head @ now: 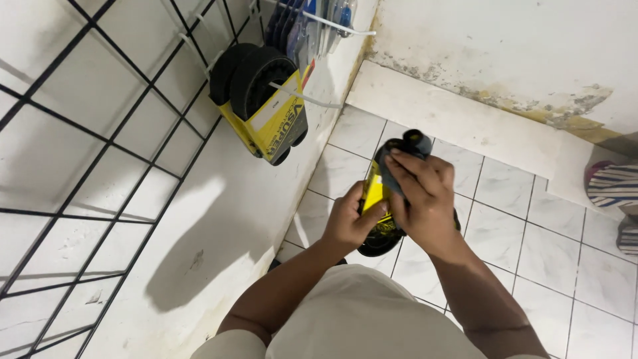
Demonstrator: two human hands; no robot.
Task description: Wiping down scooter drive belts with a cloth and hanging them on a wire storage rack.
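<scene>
Gripping from both sides, a black rubber item in a yellow cardboard sleeve point(377, 194) is held in front of the body, above the white tiled floor point(525, 226). The left hand point(350, 219) is closed around the sleeve's lower left edge, its thumb laid across the yellow card. The right hand point(422, 196) is wrapped over the item's upper part, fingers curled across its dark top. A matching pair of black rubber pieces in yellow packaging point(262, 100) is hung on a white peg of the black wire grid panel point(100, 153) mounted on the white wall. A striped sandal point(611, 185) is seen at the right edge.
</scene>
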